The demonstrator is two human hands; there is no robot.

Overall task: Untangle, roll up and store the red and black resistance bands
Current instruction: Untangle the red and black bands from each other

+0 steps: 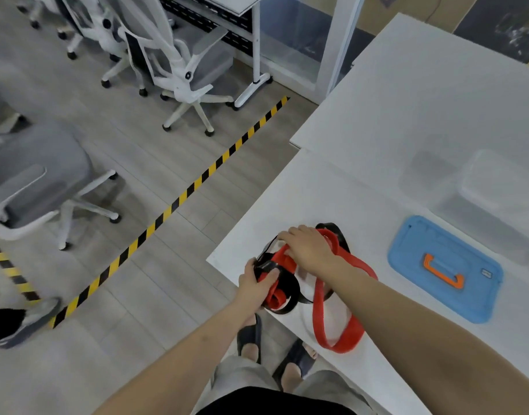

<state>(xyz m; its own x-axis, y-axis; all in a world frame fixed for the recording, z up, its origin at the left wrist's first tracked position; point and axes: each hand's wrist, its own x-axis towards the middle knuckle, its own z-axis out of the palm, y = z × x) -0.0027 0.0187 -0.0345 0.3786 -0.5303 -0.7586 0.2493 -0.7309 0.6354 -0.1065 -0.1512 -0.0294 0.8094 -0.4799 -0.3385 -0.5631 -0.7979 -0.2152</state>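
White table top [407, 100] fills the right of the view, and a blue lid [443, 241] with an orange handle [440, 272] lies flat on it. Beyond the blue lid, farther from the person, stands a clear plastic box [497, 187], blurred.

Left of the blue lid, at the table's near corner, the red band [341, 333] and the black band [290, 283] lie tangled together. The red band's long free loop trails from the tangle toward the person, below and to the left of the lid, and rests on the table by its edge. The black band shows as loops around and under the red one, with one arc poking out on the side of the tangle nearest the lid.

The left hand [254, 284], on the far side of the tangle from the lid, grips a bunched part of the black band, thumb pressed across it. The right hand [309, 248] lies over the top of the tangle with its fingers bent down onto the red band. Whether it pinches the band cannot be told, since the back of the hand hides the grip.

Far left of the lid, off the table, a yellow-and-black tape line [179, 202] crosses the grey floor [122, 295], with white office chairs [185, 70] beyond it.
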